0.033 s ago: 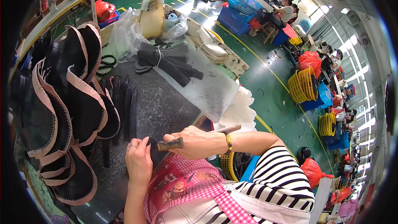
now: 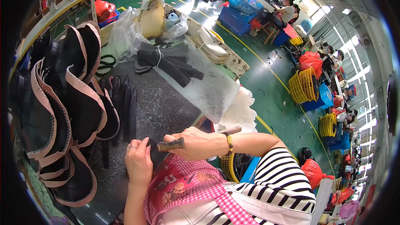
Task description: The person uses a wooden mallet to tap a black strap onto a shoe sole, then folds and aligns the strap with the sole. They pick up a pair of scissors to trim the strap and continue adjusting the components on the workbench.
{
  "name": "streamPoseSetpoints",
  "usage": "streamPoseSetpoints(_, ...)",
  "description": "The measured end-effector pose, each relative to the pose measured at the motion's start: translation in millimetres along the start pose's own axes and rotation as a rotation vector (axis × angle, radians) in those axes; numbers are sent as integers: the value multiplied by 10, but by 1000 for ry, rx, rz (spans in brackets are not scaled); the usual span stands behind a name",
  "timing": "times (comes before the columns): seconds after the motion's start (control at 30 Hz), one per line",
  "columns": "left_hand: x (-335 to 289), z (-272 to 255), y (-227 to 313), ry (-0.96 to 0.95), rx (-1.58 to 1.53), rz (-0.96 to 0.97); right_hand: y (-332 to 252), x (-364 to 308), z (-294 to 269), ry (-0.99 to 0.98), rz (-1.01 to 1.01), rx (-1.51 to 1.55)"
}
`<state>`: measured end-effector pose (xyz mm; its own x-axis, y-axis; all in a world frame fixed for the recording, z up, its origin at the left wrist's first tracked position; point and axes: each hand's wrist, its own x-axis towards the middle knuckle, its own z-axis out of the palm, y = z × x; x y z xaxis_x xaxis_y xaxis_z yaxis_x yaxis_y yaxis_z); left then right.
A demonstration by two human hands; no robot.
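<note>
My left hand (image 2: 139, 160) is closed at the table's near edge, its thumb and fingertips pressed on a small black piece (image 2: 154, 148) that looks like leather. Close beside it, my right hand (image 2: 193, 143) is wrapped round a hammer (image 2: 171, 144); the worn brown head points toward the left hand, and pale wood sticks out behind the wrist. Hands and apron partly hide the black piece. Left of the hands lie several narrow black strips (image 2: 130, 114) and a large heap of curved black shoe-upper pieces (image 2: 85, 104) with pink, zigzag-stitched edges.
Farther back on the dark worktop (image 2: 166, 104) lie a tied bundle of dark grey strips (image 2: 166, 60), black-handled scissors (image 2: 106, 62) and a clear plastic bag (image 2: 123, 35). A stack of white pieces (image 2: 210, 46) sits beyond. Yellow baskets (image 2: 303, 85) and co-workers (image 2: 286, 10) are off to the right.
</note>
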<state>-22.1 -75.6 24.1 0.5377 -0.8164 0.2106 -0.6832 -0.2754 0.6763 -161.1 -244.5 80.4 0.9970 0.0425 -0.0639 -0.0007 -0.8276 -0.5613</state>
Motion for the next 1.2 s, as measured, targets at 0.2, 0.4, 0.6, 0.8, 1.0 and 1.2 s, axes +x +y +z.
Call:
streamPoseSetpoints(0.2, 18, 10, -55, 44, -14, 65, -32, 31, -70, -1, -29, -65)
streamPoseSetpoints(0.4, -15, -66, -24, 20, 58, 123, -36, 15, -41, 116, -50, 39)
streamPoseSetpoints(0.6, -122, 1, -57, -31, 497, 333, -35, 51, -110, 81, 9, 49)
streamPoseSetpoints(0.8, -151, 89, -44, -19, 627, 395, -63, 194, -205, 99, 106, 0)
streamPoseSetpoints(1.0, -170, 42, -139, 59, 443, 350, 2, 274, -45, 93, -41, -303)
streamPoseSetpoints(1.2, -243, -12, -105, 42, 571, 349, 12, 359, -137, 89, 54, -138)
